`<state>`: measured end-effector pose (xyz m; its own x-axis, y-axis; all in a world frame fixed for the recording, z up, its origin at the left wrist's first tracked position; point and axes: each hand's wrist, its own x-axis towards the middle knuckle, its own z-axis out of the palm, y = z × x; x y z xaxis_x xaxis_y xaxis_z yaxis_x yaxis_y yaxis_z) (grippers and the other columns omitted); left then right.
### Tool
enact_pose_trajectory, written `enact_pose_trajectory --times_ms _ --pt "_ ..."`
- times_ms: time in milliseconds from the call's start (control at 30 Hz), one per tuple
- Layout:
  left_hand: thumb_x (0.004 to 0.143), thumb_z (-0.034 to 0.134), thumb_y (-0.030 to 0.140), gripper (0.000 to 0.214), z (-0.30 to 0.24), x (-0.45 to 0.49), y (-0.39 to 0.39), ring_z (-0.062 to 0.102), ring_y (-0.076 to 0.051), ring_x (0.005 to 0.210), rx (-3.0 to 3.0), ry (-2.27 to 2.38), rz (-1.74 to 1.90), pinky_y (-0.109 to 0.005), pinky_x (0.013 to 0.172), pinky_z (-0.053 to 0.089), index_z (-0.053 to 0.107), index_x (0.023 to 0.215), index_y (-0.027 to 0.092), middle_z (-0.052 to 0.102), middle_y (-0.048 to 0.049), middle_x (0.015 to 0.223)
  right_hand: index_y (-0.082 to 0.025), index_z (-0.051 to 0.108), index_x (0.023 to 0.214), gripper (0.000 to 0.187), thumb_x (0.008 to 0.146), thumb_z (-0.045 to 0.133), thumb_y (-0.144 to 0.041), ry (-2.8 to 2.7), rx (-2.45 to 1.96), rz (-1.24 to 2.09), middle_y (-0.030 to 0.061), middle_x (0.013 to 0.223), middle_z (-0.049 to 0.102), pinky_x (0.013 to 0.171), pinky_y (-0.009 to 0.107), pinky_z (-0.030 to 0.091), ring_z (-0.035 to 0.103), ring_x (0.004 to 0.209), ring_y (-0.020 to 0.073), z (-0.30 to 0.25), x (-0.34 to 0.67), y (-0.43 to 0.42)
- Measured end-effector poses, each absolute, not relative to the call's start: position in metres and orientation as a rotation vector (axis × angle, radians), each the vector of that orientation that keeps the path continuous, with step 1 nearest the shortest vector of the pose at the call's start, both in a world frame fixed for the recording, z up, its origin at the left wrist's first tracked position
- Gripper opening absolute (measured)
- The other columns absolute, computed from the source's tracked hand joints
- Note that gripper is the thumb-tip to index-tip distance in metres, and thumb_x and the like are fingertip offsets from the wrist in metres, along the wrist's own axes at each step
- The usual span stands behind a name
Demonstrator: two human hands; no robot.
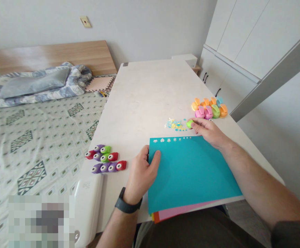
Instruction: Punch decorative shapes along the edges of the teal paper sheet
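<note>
My left hand (146, 168) grips the left edge of a teal sheet of paper (193, 172), thumb on top and fingers beneath. A row of small punched shapes, a heart and stars among them, runs along the sheet's far edge. Just beyond that edge, my right hand (206, 129) pinches a small lime-green craft punch (189, 124) between thumb and fingers. Beside the punch lies a scatter of yellow and blue paper cutouts (175, 124). Under the teal sheet, pink paper (180, 210) and orange paper (158, 219) stick out at the near side.
Small purple, green and red punches (108, 158) stand in rows at the table's left. Larger orange, pink and green punches (209, 108) cluster at the right edge. A white device (88, 206) sits at the near left corner. Left of the table (144, 89) is a bed (49, 137).
</note>
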<state>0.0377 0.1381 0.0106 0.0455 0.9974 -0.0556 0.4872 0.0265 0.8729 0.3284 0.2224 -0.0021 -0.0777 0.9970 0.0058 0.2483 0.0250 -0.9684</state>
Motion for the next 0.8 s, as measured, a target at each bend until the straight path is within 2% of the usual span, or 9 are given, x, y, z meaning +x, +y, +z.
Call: enact_pose_trajectory --times_ms 133,267,433,533,667,800 --pt "0.098 0.056 0.045 0.025 0.012 0.038 0.139 0.055 -0.014 0.067 1.563 1.557 0.844 -0.026 0.058 0.035 0.064 0.095 0.021 0.066 0.0014 0.077 -0.022 0.072 0.124 0.047 0.09 0.072 -0.055 -1.446 -1.275 1.025 0.0055 0.096 0.072 0.07 0.031 0.052 0.064 0.087 0.0195 0.0 0.335 0.224" --pt "0.098 0.055 0.045 0.025 0.013 0.037 0.139 0.054 -0.014 0.067 1.558 1.543 0.844 -0.026 0.059 0.036 0.063 0.094 0.021 0.063 0.0021 0.074 -0.024 0.072 0.124 0.047 0.085 0.08 -0.05 -1.403 -1.194 0.899 0.0064 0.107 0.074 0.087 0.037 0.058 0.067 0.099 0.0216 0.002 0.343 0.228" --pt "0.098 0.056 0.046 0.026 0.01 0.036 0.138 0.053 -0.014 0.065 1.562 1.561 0.852 -0.026 0.057 0.034 0.062 0.093 0.021 0.063 0.0019 0.074 -0.026 0.07 0.124 0.056 0.076 0.088 -0.05 -1.329 -1.15 0.885 0.0078 0.123 0.073 0.103 0.045 0.057 0.07 0.109 0.0243 0.004 0.351 0.232" --pt "0.098 0.056 0.046 0.026 0.009 0.036 0.138 0.052 -0.014 0.065 1.57 1.557 0.864 -0.026 0.057 0.034 0.062 0.093 0.02 0.063 0.0019 0.074 -0.025 0.072 0.12 0.052 0.077 0.087 -0.049 -1.332 -1.204 0.829 0.0083 0.12 0.075 0.102 0.048 0.058 0.071 0.106 0.0258 0.01 0.359 0.231" --pt "0.098 0.056 0.046 0.027 0.009 0.036 0.138 0.052 -0.014 0.066 1.567 1.555 0.875 -0.026 0.058 0.034 0.062 0.092 0.02 0.062 0.0023 0.073 -0.023 0.074 0.122 0.044 0.085 0.079 -0.046 -1.388 -1.375 0.593 0.0099 0.116 0.076 0.098 0.048 0.057 0.072 0.102 0.0279 0.021 0.381 0.227" --pt "0.099 0.056 0.047 0.028 0.008 0.036 0.138 0.052 -0.014 0.065 1.559 1.539 0.878 -0.026 0.058 0.034 0.061 0.092 0.02 0.061 0.0021 0.073 -0.022 0.075 0.127 0.046 0.086 0.073 -0.045 -1.495 -1.705 0.278 0.0094 0.106 0.078 0.086 0.045 0.056 0.072 0.091 0.0284 0.027 0.417 0.221"
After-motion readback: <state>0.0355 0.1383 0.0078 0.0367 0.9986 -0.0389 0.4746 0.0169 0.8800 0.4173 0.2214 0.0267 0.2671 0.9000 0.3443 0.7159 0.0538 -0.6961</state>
